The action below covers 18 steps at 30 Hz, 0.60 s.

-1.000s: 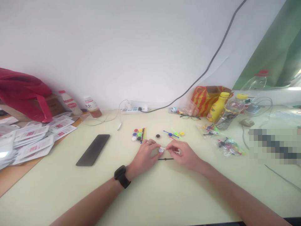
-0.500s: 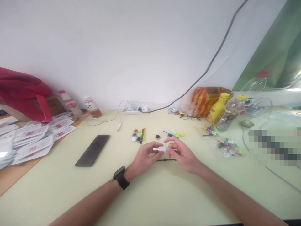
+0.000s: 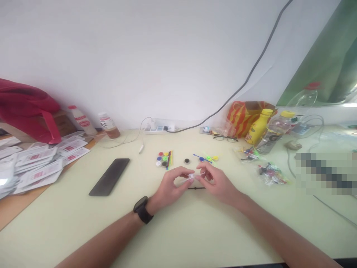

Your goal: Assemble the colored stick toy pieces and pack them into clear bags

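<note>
Two hands (image 3: 169, 188), rod (image 3: 196, 188) apparently part-hidden, discs (image 3: 165, 158) beyond, phone (image 3: 109, 177) left

White piece (image 3: 191, 176), black rod (image 3: 195, 188), black watch (image 3: 143, 210), red-and-yellow striped bag (image 3: 237, 118)

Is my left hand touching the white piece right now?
Touching. The head view shows the left hand pinching the white piece between thumb and forefinger.
</note>
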Each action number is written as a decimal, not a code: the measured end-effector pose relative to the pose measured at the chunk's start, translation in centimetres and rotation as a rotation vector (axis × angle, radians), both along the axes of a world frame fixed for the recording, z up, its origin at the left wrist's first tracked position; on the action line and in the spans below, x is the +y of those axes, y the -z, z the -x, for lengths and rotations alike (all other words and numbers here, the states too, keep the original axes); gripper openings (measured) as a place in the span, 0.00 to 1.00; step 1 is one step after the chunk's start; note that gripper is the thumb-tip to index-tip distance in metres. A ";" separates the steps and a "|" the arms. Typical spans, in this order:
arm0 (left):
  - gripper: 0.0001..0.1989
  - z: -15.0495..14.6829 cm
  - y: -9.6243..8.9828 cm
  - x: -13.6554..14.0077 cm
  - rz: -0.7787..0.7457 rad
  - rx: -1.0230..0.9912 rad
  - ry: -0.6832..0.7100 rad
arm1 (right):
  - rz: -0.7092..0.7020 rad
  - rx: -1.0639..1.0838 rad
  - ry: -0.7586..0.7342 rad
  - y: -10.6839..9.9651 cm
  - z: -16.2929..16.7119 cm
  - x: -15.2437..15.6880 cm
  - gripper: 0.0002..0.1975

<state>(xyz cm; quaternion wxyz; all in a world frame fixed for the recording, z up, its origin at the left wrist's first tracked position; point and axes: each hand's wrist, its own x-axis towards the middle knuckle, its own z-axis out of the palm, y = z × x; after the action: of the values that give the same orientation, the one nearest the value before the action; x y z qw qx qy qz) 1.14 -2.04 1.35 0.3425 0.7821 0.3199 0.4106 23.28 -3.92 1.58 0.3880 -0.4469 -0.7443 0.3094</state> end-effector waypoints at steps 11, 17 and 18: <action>0.16 0.3 0.8 0.4 -0.336 0.011 -0.031 | 0.317 0.542 -0.051 -0.9 -0.8 1.0 0.09; 0.17 0.3 0.8 0.4 -0.389 0.041 -0.039 | 0.355 0.557 -0.012 -0.9 -0.9 1.0 0.09; 0.17 0.3 0.9 0.4 -0.387 0.048 -0.035 | 0.357 0.557 -0.011 -0.9 -0.9 1.0 0.09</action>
<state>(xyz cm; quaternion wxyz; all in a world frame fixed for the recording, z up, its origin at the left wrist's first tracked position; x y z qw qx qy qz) 0.82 -1.63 0.50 0.1706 0.8374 0.2566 0.4515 24.15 -2.90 2.45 0.4908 -0.4020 -0.5459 0.5473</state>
